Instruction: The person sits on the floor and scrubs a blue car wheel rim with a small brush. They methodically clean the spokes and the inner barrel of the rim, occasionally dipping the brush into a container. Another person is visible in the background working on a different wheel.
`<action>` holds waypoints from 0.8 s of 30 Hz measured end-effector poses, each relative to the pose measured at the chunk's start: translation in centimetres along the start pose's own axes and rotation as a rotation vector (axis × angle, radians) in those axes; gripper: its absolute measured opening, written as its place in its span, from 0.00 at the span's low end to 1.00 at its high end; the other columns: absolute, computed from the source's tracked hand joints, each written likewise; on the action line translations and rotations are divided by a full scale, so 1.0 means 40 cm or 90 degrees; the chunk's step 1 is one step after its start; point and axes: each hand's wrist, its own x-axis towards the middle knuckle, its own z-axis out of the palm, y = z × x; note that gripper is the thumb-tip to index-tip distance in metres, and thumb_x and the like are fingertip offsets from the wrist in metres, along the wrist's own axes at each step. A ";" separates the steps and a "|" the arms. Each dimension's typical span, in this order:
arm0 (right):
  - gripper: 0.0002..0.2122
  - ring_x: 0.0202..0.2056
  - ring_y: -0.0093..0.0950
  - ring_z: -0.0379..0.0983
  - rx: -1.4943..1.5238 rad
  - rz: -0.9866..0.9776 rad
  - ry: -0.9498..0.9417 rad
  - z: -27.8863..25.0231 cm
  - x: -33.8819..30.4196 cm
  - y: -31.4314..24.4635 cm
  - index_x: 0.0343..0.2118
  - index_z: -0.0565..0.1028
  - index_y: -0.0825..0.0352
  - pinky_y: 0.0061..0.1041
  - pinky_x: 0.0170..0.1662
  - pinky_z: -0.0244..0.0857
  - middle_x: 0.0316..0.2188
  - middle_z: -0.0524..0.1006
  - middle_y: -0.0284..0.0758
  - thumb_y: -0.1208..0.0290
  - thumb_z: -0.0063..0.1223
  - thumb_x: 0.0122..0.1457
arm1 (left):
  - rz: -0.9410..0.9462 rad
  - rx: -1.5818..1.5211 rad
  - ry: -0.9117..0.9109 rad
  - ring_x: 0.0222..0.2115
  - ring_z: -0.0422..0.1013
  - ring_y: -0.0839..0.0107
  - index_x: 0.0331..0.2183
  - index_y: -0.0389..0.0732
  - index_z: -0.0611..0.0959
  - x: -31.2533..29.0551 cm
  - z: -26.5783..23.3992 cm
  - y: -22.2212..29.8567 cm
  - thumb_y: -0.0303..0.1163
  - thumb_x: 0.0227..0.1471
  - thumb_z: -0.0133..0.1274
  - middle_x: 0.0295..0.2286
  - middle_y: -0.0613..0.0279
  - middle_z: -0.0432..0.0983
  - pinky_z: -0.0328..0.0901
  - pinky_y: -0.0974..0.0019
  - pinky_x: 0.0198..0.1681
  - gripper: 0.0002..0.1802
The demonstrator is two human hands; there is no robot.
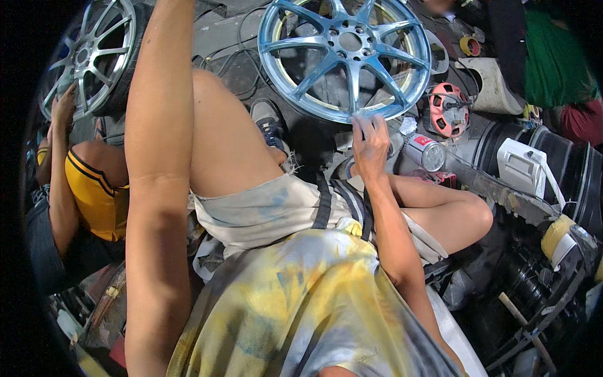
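Note:
A blue alloy wheel (316,73) with several spokes is in front of me at the top of the view. Its spokes are glossy, and a pale yellowish inner barrel shows between them. My right hand (372,143) is at the wheel's lower edge, its fingers bent against the rim and smudged grey. The thumb side is partly hidden, and I see no tool in that hand. My left arm stretches up along the left side of the view, and its hand lies beyond the top edge.
At far left another person's hand (65,103) touches a silver wheel (103,53). To my right are a metal can (426,152), a pink-red slotted disc (448,110), a white plastic container (522,164) and dark wheel barrels (568,160). Cables (242,53) lie on the floor.

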 end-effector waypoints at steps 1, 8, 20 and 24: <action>0.07 0.37 0.48 0.73 -0.004 -0.006 -0.016 0.003 0.003 -0.002 0.37 0.79 0.73 0.43 0.41 0.68 0.32 0.74 0.46 0.83 0.59 0.55 | -0.031 -0.002 -0.004 0.31 0.78 0.69 0.38 0.32 0.87 -0.014 0.005 -0.020 0.59 0.61 0.52 0.30 0.56 0.84 0.71 0.65 0.35 0.34; 0.07 0.36 0.49 0.73 0.009 -0.016 -0.017 0.000 -0.007 -0.005 0.38 0.79 0.73 0.44 0.39 0.68 0.33 0.73 0.47 0.83 0.57 0.57 | -0.017 -0.047 0.005 0.32 0.78 0.70 0.40 0.34 0.87 -0.048 -0.018 -0.140 0.56 0.62 0.54 0.32 0.58 0.85 0.71 0.64 0.38 0.30; 0.04 0.35 0.47 0.73 -0.067 -0.015 0.005 0.011 0.046 0.010 0.36 0.79 0.72 0.43 0.39 0.67 0.31 0.72 0.46 0.82 0.57 0.57 | 0.012 -0.115 -0.034 0.33 0.79 0.66 0.42 0.33 0.87 -0.042 0.024 0.033 0.60 0.60 0.53 0.34 0.52 0.85 0.72 0.62 0.39 0.35; 0.03 0.34 0.48 0.71 -0.006 -0.020 0.010 0.010 0.018 0.004 0.34 0.78 0.71 0.44 0.38 0.65 0.31 0.72 0.47 0.82 0.55 0.58 | -0.052 -0.052 -0.026 0.34 0.78 0.66 0.43 0.33 0.87 -0.015 0.027 -0.007 0.61 0.59 0.54 0.35 0.53 0.85 0.72 0.61 0.39 0.35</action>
